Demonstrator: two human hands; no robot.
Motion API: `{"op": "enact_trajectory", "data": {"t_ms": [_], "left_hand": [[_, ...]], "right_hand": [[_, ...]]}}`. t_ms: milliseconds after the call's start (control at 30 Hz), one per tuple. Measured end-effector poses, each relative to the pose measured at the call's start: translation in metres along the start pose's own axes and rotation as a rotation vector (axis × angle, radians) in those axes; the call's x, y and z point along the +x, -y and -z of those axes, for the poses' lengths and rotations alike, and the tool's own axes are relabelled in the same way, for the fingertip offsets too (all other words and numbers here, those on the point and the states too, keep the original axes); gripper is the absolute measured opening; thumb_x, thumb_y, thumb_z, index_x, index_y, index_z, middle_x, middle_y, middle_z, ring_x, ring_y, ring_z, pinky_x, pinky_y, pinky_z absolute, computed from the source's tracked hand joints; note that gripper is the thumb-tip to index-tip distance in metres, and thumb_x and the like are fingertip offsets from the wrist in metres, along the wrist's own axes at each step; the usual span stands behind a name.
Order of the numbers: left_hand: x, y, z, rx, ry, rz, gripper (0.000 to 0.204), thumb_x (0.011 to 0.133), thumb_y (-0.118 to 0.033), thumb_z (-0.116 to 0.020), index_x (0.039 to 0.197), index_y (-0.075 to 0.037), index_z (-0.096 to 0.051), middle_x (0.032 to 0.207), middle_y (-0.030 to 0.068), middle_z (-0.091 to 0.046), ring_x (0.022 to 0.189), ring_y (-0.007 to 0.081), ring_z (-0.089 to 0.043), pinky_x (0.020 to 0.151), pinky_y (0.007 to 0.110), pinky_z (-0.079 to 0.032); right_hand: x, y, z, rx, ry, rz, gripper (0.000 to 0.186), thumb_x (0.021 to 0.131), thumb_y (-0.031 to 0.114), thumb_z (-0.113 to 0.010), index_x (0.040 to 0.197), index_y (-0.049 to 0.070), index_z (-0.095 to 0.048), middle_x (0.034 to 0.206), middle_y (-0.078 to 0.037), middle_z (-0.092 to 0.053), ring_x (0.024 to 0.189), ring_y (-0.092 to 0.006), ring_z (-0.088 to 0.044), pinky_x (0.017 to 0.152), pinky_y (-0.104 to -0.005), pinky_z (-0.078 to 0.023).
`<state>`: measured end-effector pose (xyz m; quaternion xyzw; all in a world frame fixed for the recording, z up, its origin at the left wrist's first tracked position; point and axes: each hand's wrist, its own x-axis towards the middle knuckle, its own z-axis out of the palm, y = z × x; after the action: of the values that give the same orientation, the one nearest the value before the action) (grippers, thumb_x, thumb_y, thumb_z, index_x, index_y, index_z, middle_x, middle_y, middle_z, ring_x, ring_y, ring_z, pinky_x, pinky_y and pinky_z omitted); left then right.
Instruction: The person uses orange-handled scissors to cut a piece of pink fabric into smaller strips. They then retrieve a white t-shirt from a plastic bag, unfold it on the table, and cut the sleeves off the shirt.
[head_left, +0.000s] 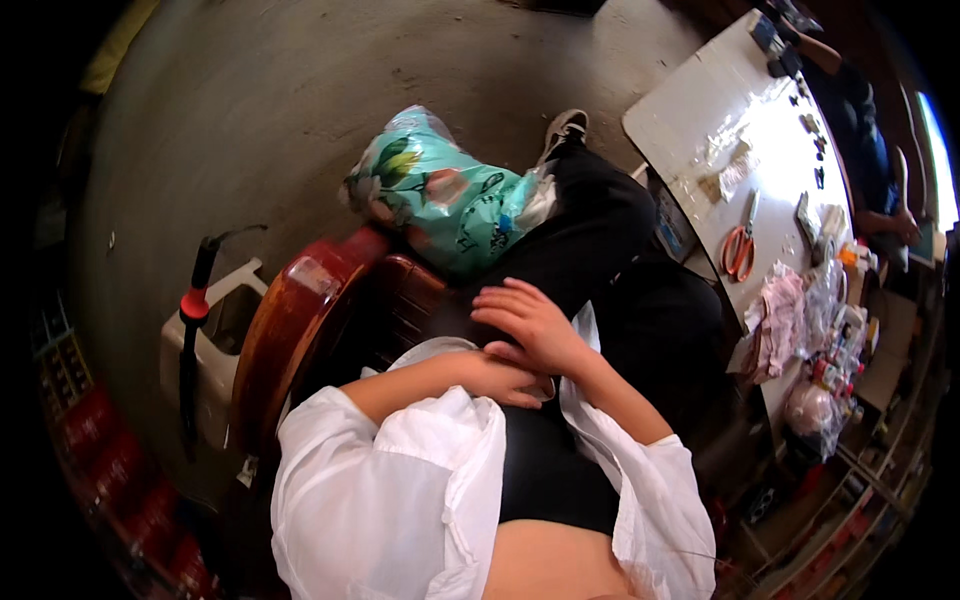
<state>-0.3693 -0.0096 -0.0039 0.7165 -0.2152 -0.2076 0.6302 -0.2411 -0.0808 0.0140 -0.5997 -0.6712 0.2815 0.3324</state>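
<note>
My right hand (537, 324) rests across my lap over black trousers (610, 230), its fingers stretched out to the left and slightly apart, holding nothing visible. Beneath it lies my left hand (492, 379), its fingers extended toward the right against a black top (545, 460). The right hand partly covers it, and I see nothing in its fingers. An open white shirt (380, 490) hangs around both forearms. Beyond the hands, a full turquoise plastic bag (450, 195) with a flower print leans against my leg, apart from both hands.
A red-brown wooden chair arm (300, 310) stands at my left. Past it, a black tool with a red collar (195, 305) rests on a pale plastic stool (215, 370). The white table (690, 130) bears orange-handled scissors (740, 250) and pink cloth (780, 320). Another person's arm (880, 225) shows beyond.
</note>
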Motion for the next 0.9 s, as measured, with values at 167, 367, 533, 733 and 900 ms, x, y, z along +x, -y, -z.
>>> {"op": "enact_trajectory", "data": {"t_ms": [167, 367, 533, 733, 900], "left_hand": [[0.018, 0.005, 0.020, 0.399, -0.315, -0.227, 0.016, 0.079, -0.014, -0.065, 0.091, -0.004, -0.060, 0.113, 0.0133, -0.058, 0.110, 0.0330, -0.054, 0.094, 0.042, -0.044], [0.072, -0.023, 0.107, 0.960, -0.664, -0.230, 0.028, 0.074, -0.009, -0.063, 0.100, -0.001, -0.062, 0.115, 0.0126, -0.058, 0.113, 0.0304, -0.053, 0.100, 0.042, -0.040], [0.086, 0.022, 0.062, 0.771, -0.053, -0.404, 0.030, 0.067, -0.018, -0.069, 0.092, -0.003, -0.064, 0.100, 0.0138, -0.063, 0.107, 0.0303, -0.056, 0.099, 0.039, -0.042], [0.095, -0.004, 0.224, 1.498, -0.690, -0.083, 0.038, 0.074, -0.021, -0.068, 0.109, -0.006, -0.061, 0.114, 0.0119, -0.059, 0.108, 0.0304, -0.055, 0.102, 0.045, -0.037], [0.059, 0.005, 0.290, 1.097, -1.255, 0.187, 0.023, 0.088, -0.027, -0.062, 0.101, -0.008, -0.066, 0.108, 0.0108, -0.065, 0.098, 0.0259, -0.062, 0.083, 0.037, -0.050]], "right_hand": [[-0.029, -0.049, 0.093, -0.664, -0.373, -0.447, 0.055, 0.071, 0.024, -0.073, 0.121, 0.010, -0.055, 0.128, -0.011, -0.052, 0.128, -0.0321, -0.040, 0.109, -0.0470, -0.026], [-0.110, -0.048, 0.154, -0.774, -0.985, -0.549, 0.029, 0.087, 0.017, -0.060, 0.110, 0.001, -0.057, 0.112, -0.019, -0.058, 0.105, -0.0383, -0.053, 0.092, -0.0441, -0.041], [-0.117, 0.017, 0.057, -0.564, 0.038, -0.483, 0.035, 0.070, 0.018, -0.068, 0.099, 0.001, -0.060, 0.113, -0.015, -0.059, 0.114, -0.0300, -0.054, 0.104, -0.0443, -0.035], [-0.267, -0.011, 0.176, -1.214, -0.425, -1.172, 0.041, 0.086, 0.028, -0.059, 0.116, 0.000, -0.056, 0.119, -0.019, -0.054, 0.108, -0.0377, -0.051, 0.094, -0.0467, -0.038], [-0.246, 0.008, 0.154, -1.195, -1.048, -0.842, 0.041, 0.086, 0.027, -0.058, 0.115, -0.002, -0.054, 0.119, -0.022, -0.053, 0.114, -0.0372, -0.049, 0.101, -0.0467, -0.034]]}}
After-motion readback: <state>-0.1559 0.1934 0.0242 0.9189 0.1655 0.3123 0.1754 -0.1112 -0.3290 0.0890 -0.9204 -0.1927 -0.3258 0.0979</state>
